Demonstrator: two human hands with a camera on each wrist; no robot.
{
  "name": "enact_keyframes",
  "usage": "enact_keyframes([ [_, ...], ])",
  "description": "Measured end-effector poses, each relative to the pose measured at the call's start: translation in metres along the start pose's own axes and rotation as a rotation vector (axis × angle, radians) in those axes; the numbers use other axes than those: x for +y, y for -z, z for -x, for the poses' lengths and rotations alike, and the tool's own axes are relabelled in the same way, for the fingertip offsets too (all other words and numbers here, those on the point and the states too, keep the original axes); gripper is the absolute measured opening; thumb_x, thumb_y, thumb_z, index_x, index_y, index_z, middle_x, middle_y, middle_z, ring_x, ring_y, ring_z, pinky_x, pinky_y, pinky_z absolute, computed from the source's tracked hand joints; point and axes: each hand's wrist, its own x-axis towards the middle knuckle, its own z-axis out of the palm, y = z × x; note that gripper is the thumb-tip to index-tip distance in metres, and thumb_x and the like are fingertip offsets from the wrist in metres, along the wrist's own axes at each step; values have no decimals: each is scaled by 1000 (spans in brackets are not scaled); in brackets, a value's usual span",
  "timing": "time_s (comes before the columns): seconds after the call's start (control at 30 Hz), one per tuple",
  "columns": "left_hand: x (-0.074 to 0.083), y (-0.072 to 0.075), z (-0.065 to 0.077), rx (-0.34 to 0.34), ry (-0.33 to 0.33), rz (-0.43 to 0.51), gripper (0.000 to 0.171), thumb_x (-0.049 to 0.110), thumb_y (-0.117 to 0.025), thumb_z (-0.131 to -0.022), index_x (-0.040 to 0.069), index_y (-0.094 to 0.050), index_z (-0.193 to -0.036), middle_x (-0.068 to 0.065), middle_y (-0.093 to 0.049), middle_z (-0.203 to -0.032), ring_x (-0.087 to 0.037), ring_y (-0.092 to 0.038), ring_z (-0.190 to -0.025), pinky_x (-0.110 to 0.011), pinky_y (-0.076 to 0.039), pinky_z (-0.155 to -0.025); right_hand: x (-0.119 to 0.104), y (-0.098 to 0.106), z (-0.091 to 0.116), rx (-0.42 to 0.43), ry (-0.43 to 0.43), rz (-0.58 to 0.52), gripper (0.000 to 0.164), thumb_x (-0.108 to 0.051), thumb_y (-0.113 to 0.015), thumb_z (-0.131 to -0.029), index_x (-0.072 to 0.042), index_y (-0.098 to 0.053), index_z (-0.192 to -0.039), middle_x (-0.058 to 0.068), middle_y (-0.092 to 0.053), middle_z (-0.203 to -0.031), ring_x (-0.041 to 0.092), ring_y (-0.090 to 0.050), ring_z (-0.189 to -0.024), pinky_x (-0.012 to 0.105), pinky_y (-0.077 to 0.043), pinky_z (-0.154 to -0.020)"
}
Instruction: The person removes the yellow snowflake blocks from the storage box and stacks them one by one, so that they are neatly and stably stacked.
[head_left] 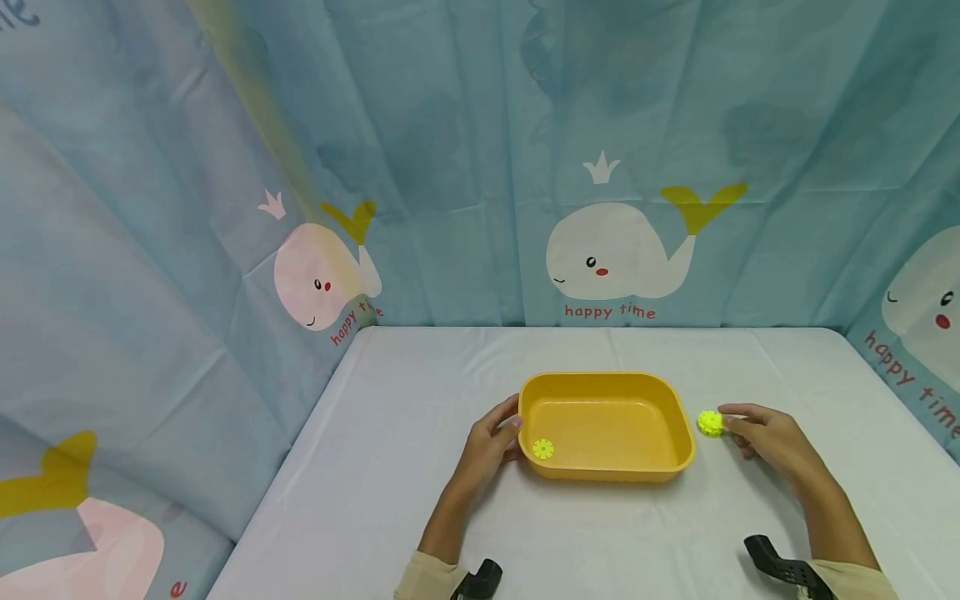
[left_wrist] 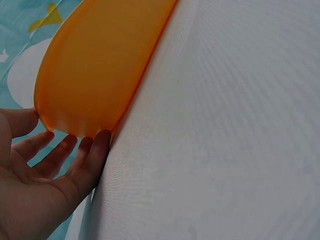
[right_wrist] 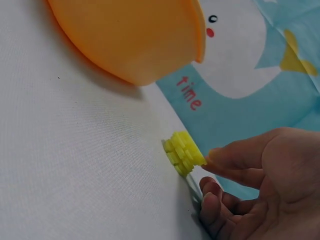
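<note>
A yellow rectangular tray (head_left: 607, 473) with rounded corners stands on the table. At its left end my left hand (head_left: 486, 446) holds the tray, fingertips and thumb spread along the end wall, as the left wrist view shows. Inside the tray, near the left front corner, lies a small bright yellow flower-shaped disc (head_left: 543, 449). To the right of the tray my right hand (head_left: 768, 437) pinches more yellow flower-shaped discs (right_wrist: 184, 153) between thumb and index finger. In the right wrist view they look stacked, close over the cloth; the other fingers are curled below.
A white cloth (head_left: 360, 500) covers the table. Behind and at the sides hangs a blue curtain (head_left: 465, 167) printed with whales. Black straps with camera mounts (head_left: 783, 562) sit near both sleeves at the front.
</note>
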Motion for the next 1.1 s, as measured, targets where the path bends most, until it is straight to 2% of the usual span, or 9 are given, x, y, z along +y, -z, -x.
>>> enact_keyframes([
  [0.4, 0, 0, 0, 1, -3, 5, 49, 23, -56, -111, 19, -49, -160, -10, -47, -164, -32, -61, -135, -33, -64, -93, 0, -2, -1, -14, 3, 28, 54, -33, -50, -110, 4, -53, -150, 7, -61, -95, 21, -57, -82, 28, -47, -64],
  [0.8, 0, 0, 0, 6, -12, 2, 49, 21, -56, -112, 18, -50, -160, -11, -48, -163, -33, -60, -135, -35, -64, -94, -1, -1, 3, 9, 29, -6, 58, -37, -52, -111, 5, -49, -152, 8, -63, -95, 20, -58, -78, 28, -51, -62],
  [0.9, 0, 0, 0, 4, -11, 4, 49, 20, -55, -112, 17, -49, -160, -11, -48, -163, -33, -60, -135, -34, -64, -93, -4, 0, 7, 45, 63, -19, 57, -37, -50, -112, 5, -49, -152, 14, -65, -102, 20, -58, -77, 28, -53, -61],
  [1.1, 1, -1, 0, 2, -11, 11, 49, 20, -55, -112, 16, -49, -160, -12, -48, -163, -34, -60, -136, -35, -64, -95, -19, 0, 16, 173, 179, -17, 57, -41, -51, -112, 1, -55, -150, 28, -64, -128, 13, -61, -90, 20, -58, -67],
])
